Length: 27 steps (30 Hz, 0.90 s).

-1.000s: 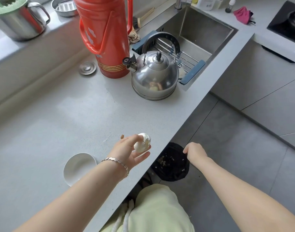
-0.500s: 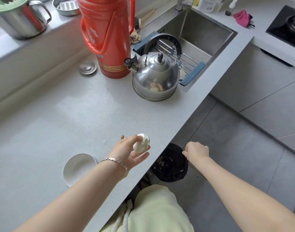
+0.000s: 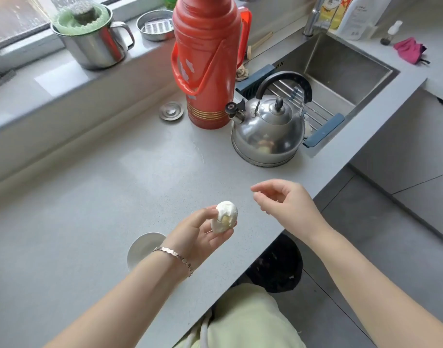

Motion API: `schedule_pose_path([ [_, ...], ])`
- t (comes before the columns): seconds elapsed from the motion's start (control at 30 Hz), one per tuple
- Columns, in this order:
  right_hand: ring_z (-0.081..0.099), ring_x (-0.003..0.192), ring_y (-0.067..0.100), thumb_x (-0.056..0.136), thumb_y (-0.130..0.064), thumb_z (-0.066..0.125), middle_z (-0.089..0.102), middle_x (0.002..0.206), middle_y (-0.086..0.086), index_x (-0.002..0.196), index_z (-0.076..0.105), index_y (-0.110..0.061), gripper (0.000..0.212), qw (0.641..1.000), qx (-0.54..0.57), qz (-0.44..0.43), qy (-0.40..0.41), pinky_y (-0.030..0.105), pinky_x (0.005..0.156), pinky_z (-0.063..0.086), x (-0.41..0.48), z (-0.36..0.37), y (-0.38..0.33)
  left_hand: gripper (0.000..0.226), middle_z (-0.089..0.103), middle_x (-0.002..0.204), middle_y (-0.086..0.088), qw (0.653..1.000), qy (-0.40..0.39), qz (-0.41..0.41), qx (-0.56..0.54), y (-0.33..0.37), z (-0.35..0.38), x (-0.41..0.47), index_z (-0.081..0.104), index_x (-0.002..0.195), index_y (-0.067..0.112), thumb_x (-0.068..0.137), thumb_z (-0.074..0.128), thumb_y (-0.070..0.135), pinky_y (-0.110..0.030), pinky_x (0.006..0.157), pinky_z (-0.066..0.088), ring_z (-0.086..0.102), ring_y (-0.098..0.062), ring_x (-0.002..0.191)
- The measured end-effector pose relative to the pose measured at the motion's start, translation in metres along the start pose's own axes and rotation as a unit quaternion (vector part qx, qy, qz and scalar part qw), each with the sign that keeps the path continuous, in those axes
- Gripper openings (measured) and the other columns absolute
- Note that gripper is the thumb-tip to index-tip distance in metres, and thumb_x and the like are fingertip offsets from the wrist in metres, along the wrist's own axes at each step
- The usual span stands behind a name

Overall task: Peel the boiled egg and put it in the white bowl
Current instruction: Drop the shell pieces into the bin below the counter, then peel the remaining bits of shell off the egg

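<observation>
Your left hand grips the egg between the thumb and the fingertips, holding it up over the near edge of the tabletop. Your right hand hovers just beside it, fingers loosely curled and pinching nothing that shows, apart from the egg.

The egg looks only partly peeled. Cracked plates of shell cover its upper part, with jagged edges and a yellowish patch in the middle, while the lower part looks smooth and bare. How much shell sits on the far side you cannot tell from here.

The white bowl stands on the tabletop close behind your left wrist, half hidden by it, and the part that shows holds nothing. So the placing step is not yet done. Below the tabletop edge a dark-lined bin sits on the floor under your right forearm, with bits of waste inside.

By my reading you are roughly midway: the shell is broken and some is off. Left to do is stripping the last plates, then a short move left to set the egg in the bowl.
</observation>
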State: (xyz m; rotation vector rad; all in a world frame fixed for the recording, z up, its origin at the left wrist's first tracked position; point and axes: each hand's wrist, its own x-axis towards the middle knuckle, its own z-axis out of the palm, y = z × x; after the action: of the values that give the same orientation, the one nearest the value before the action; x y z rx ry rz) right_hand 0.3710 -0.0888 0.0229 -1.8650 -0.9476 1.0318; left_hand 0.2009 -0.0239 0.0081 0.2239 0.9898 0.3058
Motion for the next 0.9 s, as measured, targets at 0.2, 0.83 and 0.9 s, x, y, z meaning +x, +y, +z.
schedule_pose_path([
  [0.2,0.059,0.060,-0.001,0.079,-0.015,0.066,0.066,0.061,-0.017,0.082,0.069,-0.027,0.012,0.991,0.074,-0.086,-0.077,0.012,0.061,0.048,0.002,0.025,-0.052,0.055,0.068,0.101,-0.020,0.995,-0.046,0.068,-0.052,0.027,-0.013,-0.024,0.050,0.121,-0.001,0.068,0.064,0.010,-0.025,0.063,0.058,0.070,-0.027,0.091],
  [0.83,0.056,0.071,0.011,0.076,-0.027,0.065,0.056,0.078,-0.004,0.080,0.070,-0.023,0.007,0.939,0.026,-0.280,-0.199,0.019,0.066,0.047,0.027,0.068,-0.082,0.057,0.070,0.099,-0.014,0.988,-0.082,0.130,-0.010,0.050,-0.030,-0.069,0.058,0.114,0.002,0.061,0.069,0.020,-0.027,0.058,0.057,0.070,-0.029,0.089],
  [0.9,0.054,0.071,0.010,0.078,-0.030,0.062,0.055,0.079,-0.002,0.082,0.067,-0.023,0.009,0.935,0.021,-0.295,-0.194,0.017,0.066,0.045,0.025,0.067,-0.082,0.053,0.070,0.096,-0.013,0.988,-0.087,0.124,-0.024,0.050,-0.029,-0.070,0.061,0.109,0.004,0.060,0.069,0.020,-0.027,0.058,0.057,0.071,-0.029,0.089],
])
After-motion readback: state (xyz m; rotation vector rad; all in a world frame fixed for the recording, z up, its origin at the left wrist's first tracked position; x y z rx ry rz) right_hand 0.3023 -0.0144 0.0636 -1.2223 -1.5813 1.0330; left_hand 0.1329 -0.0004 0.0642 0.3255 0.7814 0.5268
